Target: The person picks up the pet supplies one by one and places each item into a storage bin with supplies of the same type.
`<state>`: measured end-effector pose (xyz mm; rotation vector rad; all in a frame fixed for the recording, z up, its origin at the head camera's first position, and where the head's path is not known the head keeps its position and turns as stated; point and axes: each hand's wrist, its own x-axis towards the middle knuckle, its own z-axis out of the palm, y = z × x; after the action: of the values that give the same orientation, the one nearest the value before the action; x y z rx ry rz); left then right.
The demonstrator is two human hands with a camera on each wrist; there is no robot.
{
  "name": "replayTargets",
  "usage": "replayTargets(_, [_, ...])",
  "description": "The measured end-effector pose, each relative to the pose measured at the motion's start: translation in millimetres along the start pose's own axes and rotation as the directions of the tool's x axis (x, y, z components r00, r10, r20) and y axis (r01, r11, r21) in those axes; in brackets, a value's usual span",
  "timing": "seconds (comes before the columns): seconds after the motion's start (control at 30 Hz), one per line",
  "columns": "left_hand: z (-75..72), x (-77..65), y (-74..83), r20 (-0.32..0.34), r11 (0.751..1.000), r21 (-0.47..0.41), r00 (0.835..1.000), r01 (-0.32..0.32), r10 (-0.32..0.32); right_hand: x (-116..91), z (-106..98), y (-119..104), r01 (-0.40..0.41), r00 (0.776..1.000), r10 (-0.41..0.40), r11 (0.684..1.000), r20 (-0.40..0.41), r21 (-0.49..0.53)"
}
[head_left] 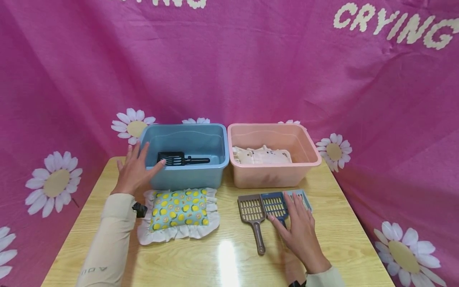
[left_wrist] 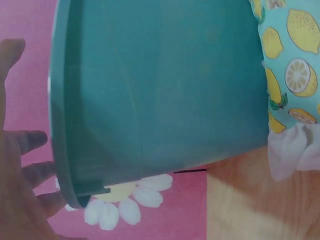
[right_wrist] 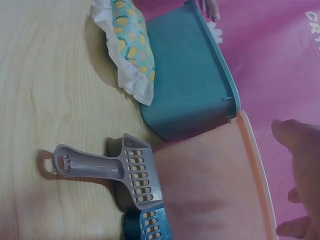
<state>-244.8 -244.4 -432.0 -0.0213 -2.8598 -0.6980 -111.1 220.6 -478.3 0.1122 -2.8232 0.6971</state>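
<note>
My left hand, fingers spread, hovers at the left front corner of a blue plastic bin. Inside that bin lies a black slotted litter scoop, partly overlapped by my thumb in the head view. Fingers spread apart, my right hand is over a row of litter scoops on the table. From left to right these are a brown scoop, a dark blue scoop and a light blue scoop. The hand hides part of the latter two. Nothing is held in either hand.
A pink bin adjoins the blue one and contains a cream frilled pillow. In front of the blue bin lies a lemon-print pillow with white ruffles. Behind the wooden table hangs a pink daisy-print cloth.
</note>
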Motion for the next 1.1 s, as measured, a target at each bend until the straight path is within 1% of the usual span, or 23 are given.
replayTargets(0.13, [0.6, 0.6, -6.5, 0.005, 1.0, -0.015, 1.0, 0.014, -0.014, -2, 2, 0, 0.007, 1.0, -0.007, 1.0, -0.005, 0.0])
replayTargets(0.33, [1.4, -0.6, -14.9, 0.007, 0.999, -0.023, 1.0, 0.028, -0.028, -2, 8, 1, 0.052, 0.998, -0.052, 0.999, -0.035, 0.012])
replayTargets(0.47, [3.9, 1.6, -17.4, 0.002, 0.999, -0.035, 0.999, 0.036, -0.036, -3, 14, 0, 0.06, 0.998, -0.06, 0.998, -0.034, 0.014])
replayTargets(0.67, [10.7, 3.0, -19.2, 0.028, 0.997, -0.044, 0.997, 0.069, -0.068, -4, 19, 0, 0.087, 0.995, -0.086, 0.996, -0.042, 0.026])
replayTargets(0.77, [12.5, 3.4, -20.0, 0.03, 0.996, -0.043, 0.997, 0.077, -0.075, -4, 22, -1, 0.092, 0.995, -0.091, 0.996, -0.046, 0.02])
replayTargets(0.87, [13.0, 2.3, -20.8, 0.022, 0.996, -0.038, 0.997, 0.081, -0.081, -4, 25, -2, 0.11, 0.992, -0.109, 0.994, -0.056, 0.019])
replayTargets(0.97, [13.6, 0.3, -23.8, 0.017, 0.995, -0.034, 0.996, 0.09, -0.089, -5, 30, -2, 0.141, 0.987, -0.138, 0.989, -0.076, 0.035])
replayTargets(1.1, [16.0, -2.5, -27.9, 0.018, 0.995, -0.036, 0.995, 0.096, -0.096, -6, 35, -4, 0.155, 0.985, -0.149, 0.986, -0.084, 0.068])
